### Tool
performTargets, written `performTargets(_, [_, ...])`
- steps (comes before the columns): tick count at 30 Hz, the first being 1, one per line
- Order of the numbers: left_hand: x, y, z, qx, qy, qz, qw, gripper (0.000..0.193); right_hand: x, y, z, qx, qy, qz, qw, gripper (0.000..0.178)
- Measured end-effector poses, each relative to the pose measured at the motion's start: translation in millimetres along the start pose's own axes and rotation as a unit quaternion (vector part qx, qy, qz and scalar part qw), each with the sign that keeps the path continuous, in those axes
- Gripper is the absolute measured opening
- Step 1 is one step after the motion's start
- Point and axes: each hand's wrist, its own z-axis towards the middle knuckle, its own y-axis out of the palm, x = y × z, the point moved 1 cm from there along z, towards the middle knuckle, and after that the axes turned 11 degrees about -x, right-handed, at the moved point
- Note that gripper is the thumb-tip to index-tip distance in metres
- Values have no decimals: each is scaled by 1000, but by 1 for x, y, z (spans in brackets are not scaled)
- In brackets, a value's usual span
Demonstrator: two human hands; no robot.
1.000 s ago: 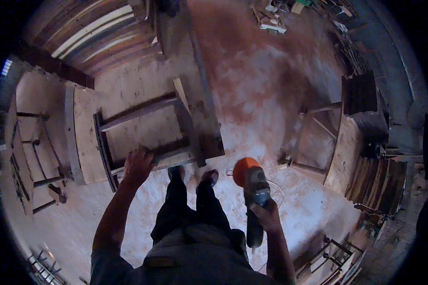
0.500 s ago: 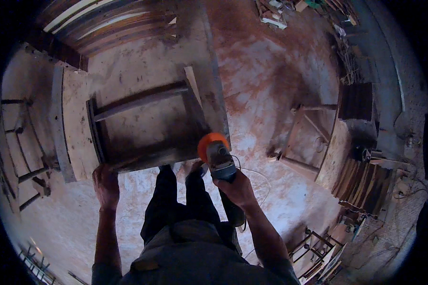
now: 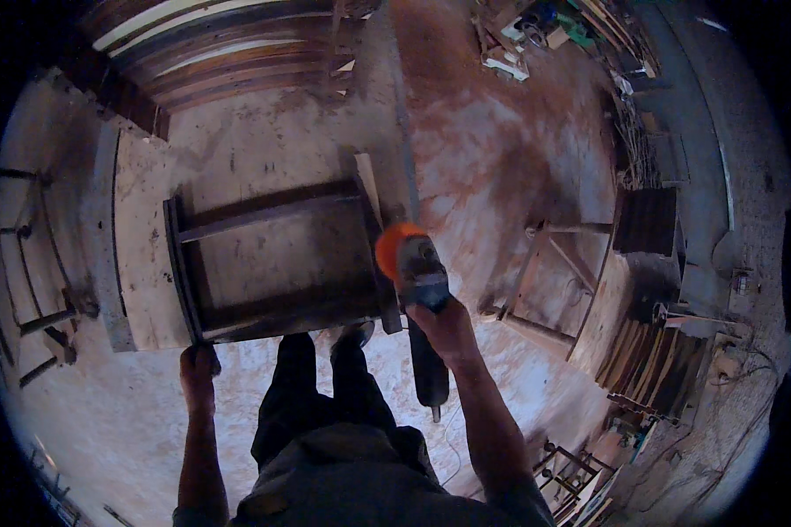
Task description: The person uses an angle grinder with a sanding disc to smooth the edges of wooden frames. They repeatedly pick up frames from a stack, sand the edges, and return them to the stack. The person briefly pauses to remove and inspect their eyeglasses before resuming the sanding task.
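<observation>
A dark wooden frame (image 3: 272, 328), two long rails joined by end pieces, lies flat on a worn wooden bench. My left hand (image 3: 199, 362) is closed on the frame's near left corner; its fingers show only in part. An angle grinder (image 3: 424, 272) with an orange disc (image 3: 397, 247) is gripped by my right hand (image 3: 441, 323) around its head, and its black body (image 3: 430, 373) hangs toward me. The disc is at the outer side of the frame's right end piece (image 3: 378, 263); whether it touches the wood I cannot tell. A pale wood strip (image 3: 366, 180) lies by the far right corner.
Stacked boards (image 3: 237, 53) occupy the bench's far end. The bench top (image 3: 255, 140) is stained. Dusty floor (image 3: 510, 149) spreads to the right, with another wooden frame (image 3: 545, 290) and a pile of planks (image 3: 655, 356). A cord (image 3: 453, 439) trails below the grinder. More frames (image 3: 39, 263) stand left.
The grinder in my right hand has gone from the frame's near right corner up and outward along the right end piece. My left hand stays at the near left corner, now more tightly closed.
</observation>
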Motion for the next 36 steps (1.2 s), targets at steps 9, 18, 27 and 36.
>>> performTargets(9, [4,4,-5,-2,-1,-67,998,21,-61,11,67,-49,10,37,998,44])
performTargets(18, [-8,7,1,34,21,-93,995,23,-64,0,76,0,54,33,998,45])
performTargets(27, [10,25,-7,52,-15,-149,987,20,-130,97,58,-145,-68,-110,981,51])
performTargets(36, [12,21,-34,8,-89,-148,985,42,-182,194,69,-251,-109,-139,952,51])
